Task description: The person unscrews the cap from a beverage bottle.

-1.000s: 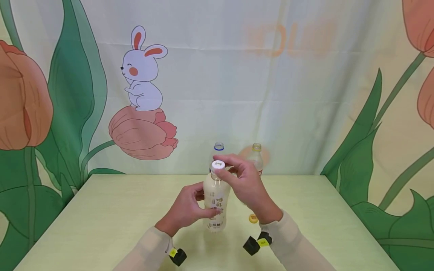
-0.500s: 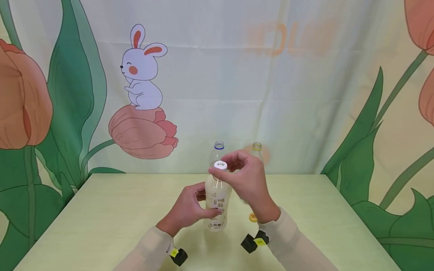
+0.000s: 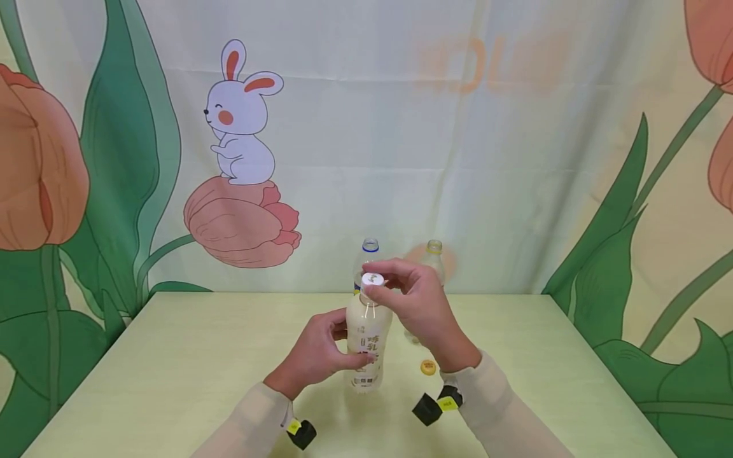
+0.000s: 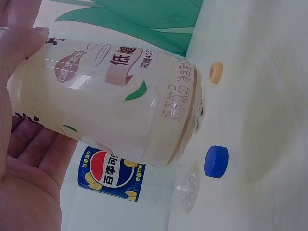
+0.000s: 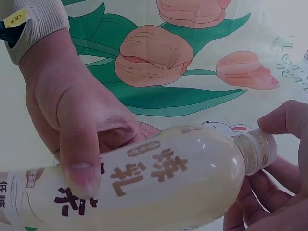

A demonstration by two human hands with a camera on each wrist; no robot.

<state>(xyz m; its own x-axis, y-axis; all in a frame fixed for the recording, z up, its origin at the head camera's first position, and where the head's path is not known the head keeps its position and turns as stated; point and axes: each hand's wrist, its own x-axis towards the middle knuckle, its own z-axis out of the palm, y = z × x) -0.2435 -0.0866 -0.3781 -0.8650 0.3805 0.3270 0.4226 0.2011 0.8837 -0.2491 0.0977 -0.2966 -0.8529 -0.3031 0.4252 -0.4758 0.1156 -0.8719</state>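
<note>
A milk tea bottle [image 3: 357, 327] with a white cap [image 3: 373, 280] stands upright at mid-table in the head view. Around its body my left hand [image 3: 315, 351] grips, thumb across the printed label. My right hand [image 3: 422, 308] pinches the cap between thumb and fingers. In the right wrist view the cap [image 5: 270, 148] sits on the clear threaded neck, the right hand's fingers [image 5: 284, 120] at its edge. The left wrist view shows the bottle's lower label [image 4: 122, 96] and base close over the table.
Behind stand two uncapped clear bottles: a Pepsi-labelled one [image 4: 113, 173] with a blue neck ring [image 3: 370, 249], and one with a yellow neck ring [image 3: 434, 252]. A yellow cap [image 3: 427, 367] and a blue cap [image 4: 216, 161] lie on the table [image 3: 229, 356]. A printed curtain [image 3: 355, 127] hangs behind.
My right thumb swung left across the front of the cap, then came back right; the print on the cap has turned. The left hand keeps its grip on the bottle, nearly still.
</note>
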